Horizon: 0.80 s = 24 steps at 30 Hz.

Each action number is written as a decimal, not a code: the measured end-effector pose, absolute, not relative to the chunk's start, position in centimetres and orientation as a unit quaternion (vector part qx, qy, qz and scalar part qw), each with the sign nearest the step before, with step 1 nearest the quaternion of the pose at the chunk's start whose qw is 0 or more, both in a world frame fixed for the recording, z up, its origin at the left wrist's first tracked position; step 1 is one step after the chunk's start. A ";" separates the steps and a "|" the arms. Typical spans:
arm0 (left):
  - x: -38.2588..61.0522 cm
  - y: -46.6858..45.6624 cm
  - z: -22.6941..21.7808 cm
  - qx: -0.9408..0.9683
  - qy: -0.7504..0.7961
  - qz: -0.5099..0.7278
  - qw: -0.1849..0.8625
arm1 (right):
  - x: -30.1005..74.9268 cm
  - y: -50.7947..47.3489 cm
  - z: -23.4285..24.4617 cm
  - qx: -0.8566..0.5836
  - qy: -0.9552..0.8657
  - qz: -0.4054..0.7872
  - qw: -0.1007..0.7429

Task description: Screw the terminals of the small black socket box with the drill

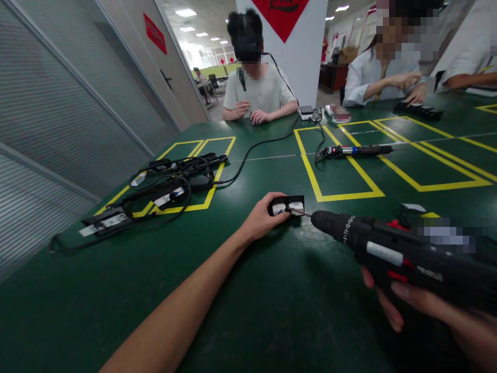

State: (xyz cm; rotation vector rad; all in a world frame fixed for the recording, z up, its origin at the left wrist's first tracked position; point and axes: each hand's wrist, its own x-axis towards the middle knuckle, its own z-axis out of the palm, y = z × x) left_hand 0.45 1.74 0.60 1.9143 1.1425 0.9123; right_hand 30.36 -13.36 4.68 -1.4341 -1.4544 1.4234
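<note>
- Head view: left hand [261, 217] reaches out over the green table [248, 316], forearm bare and stretched from the lower edge of the frame.
- Left fingers are clasped round a small black box [289, 205]; the thumb lies over its top and white parts show on its near face.
- The box sits on the table just short of a yellow taped line [341, 196], near the middle of the frame.
- Right hand [446, 316], low right, has its fingers curled tight round the grip of a black power drill [407, 254] with red trim.
- The drill lies roughly level and points left; its thin bit [302, 212] meets the right end of the box.
- Left side of the table: a heap of black cables and adapters [166, 186] with white labels, lying across a yellow taped rectangle.
- Further back, a slim black tool [357, 151] lies on its side inside another yellow frame, with a cord running off to the left.
- Across the table, a person in a pale shirt [258, 90] sits with both hands on the surface.
- Far right, a second person in white [368, 72] works with both hands over a long black strip [417, 110].
</note>
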 end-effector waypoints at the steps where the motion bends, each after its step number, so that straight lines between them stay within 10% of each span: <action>1: 0.5 1.8 0.6 0.743 0.442 0.353 0.358 | 30.4 -13.3 4.8 -0.532 -0.558 0.560 0.304; 24: 0.7 1.7 0.7 0.741 0.441 0.346 0.369 | 26.1 -12.5 8.3 -0.577 -0.556 0.479 0.358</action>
